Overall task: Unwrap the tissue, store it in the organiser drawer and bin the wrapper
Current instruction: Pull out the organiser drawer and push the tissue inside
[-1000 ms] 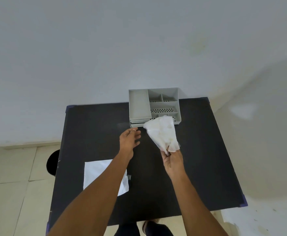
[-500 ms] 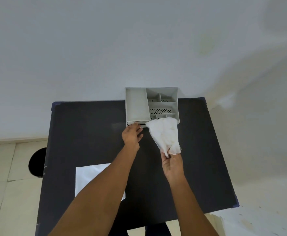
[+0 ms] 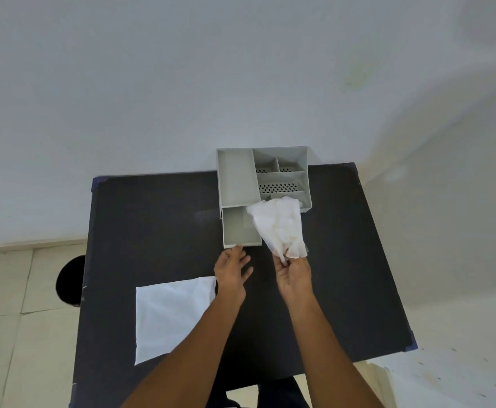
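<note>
Storing step: drawer (image 3: 241,228) pulled out; left hand (image 3: 231,269) loose at its front edge; right hand (image 3: 295,275) pinches tissue (image 3: 279,228) beside it. Next: lower tissue into drawer.

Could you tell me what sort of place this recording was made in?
Probably a bare indoor room set up for recording: a black table against a plain white wall, a tiled floor, and only a grey organiser on it.

even soft daylight | faint shadows | edges bowed (wide lens), slightly soft
</note>
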